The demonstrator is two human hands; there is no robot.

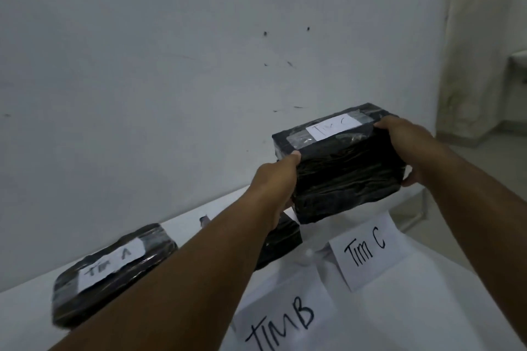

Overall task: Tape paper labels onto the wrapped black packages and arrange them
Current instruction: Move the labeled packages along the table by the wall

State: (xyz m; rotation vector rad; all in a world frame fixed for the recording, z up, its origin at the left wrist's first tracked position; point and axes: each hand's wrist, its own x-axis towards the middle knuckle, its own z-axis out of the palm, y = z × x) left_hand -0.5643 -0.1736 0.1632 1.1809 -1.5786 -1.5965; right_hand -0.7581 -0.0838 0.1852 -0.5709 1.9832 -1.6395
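Note:
A black wrapped package [342,171] with a taped paper label reading "Tim C" [332,126] is held in the air above the table's far right. My left hand [275,188] grips its left end and my right hand [407,145] grips its right end. A flatter black package labelled "Tim A" [111,268] lies on the table at the left. A third black package [281,242] lies in the middle, mostly hidden behind my left forearm.
The white table [399,308] carries paper sheets marked "Tim C" [368,249] and "TIM B" [282,322]. A white wall [171,65] stands right behind the table. The table's right edge drops to the floor [484,157].

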